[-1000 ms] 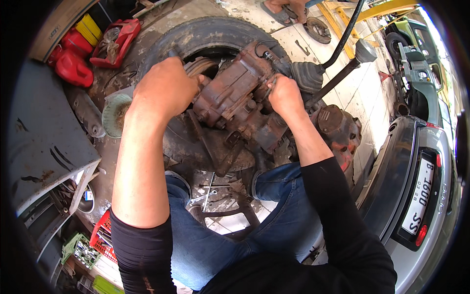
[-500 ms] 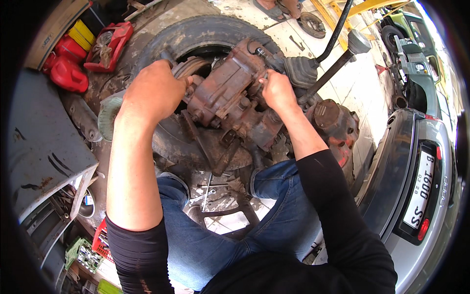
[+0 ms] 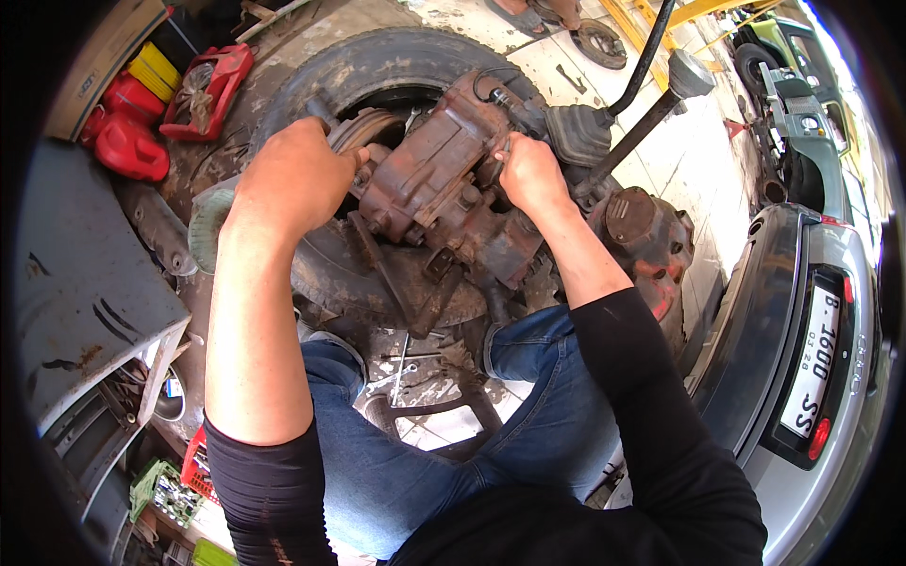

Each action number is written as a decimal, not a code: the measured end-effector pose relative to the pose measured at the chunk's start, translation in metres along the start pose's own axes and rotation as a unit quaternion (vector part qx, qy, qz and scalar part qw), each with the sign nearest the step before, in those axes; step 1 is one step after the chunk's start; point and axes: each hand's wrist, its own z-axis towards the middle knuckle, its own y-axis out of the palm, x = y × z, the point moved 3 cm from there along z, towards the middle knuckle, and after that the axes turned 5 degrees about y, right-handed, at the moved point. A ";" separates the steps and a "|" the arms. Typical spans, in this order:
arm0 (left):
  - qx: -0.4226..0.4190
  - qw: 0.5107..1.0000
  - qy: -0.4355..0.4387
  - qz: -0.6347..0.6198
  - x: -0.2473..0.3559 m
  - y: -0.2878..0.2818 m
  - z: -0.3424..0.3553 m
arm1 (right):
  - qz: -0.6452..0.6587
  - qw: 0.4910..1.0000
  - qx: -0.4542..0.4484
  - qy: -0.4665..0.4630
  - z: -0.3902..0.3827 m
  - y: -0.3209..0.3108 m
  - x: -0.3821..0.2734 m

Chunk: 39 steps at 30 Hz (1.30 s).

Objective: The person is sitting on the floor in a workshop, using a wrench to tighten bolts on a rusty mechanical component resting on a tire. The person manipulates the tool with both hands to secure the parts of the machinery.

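Observation:
A rusty gearbox point(image 3: 429, 160) lies tilted over a large tyre point(image 3: 321, 80) in front of me. My left hand point(image 3: 294, 179) is closed at the gearbox's left end, gripping a round, grooved metal drum point(image 3: 373, 125). Its thumb presses on the near side of the drum, and the other fingers are hidden behind the hand. On the gearbox's right side my right hand point(image 3: 534, 177) is closed, thumb and forefinger together near a small part. What it holds is too small to make out. A rubber boot point(image 3: 578, 130) with a long lever stands just beyond it.
Wrenches point(image 3: 400, 370) lie on the floor between my legs, near a dark metal frame point(image 3: 439, 410). To the left stand a grey metal cabinet point(image 3: 99, 283) and red jerrycans point(image 3: 130, 146). A silver car point(image 3: 830, 415) is close on my right. Someone's feet point(image 3: 533, 14) show at the far edge.
The gearbox and its levers appear slightly higher in the picture, and my right hand sits slightly further left. Both hands keep their grips.

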 end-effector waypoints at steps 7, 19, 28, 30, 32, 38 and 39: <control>-0.010 1.000 0.006 0.011 0.000 -0.002 0.001 | -0.021 0.999 -0.003 0.031 0.000 0.004 0.010; -0.006 1.000 0.008 0.003 0.000 0.001 -0.001 | 0.023 0.999 0.017 0.017 0.001 0.002 0.005; 0.002 1.000 0.010 0.003 0.001 0.004 0.000 | 0.032 0.999 0.025 0.023 0.001 0.005 0.007; 0.003 1.000 0.007 -0.002 0.000 0.006 0.001 | 0.020 1.000 0.004 0.018 0.003 0.004 0.006; 0.007 1.000 0.006 -0.008 -0.001 0.007 0.002 | -0.025 0.999 -0.021 0.005 0.004 0.002 0.011; 0.003 1.000 0.012 -0.004 0.002 0.006 0.000 | 0.066 0.998 0.015 0.018 0.005 0.005 0.009; 0.004 1.000 0.011 -0.007 0.003 0.007 0.000 | 0.063 0.998 0.009 0.013 0.003 0.005 0.008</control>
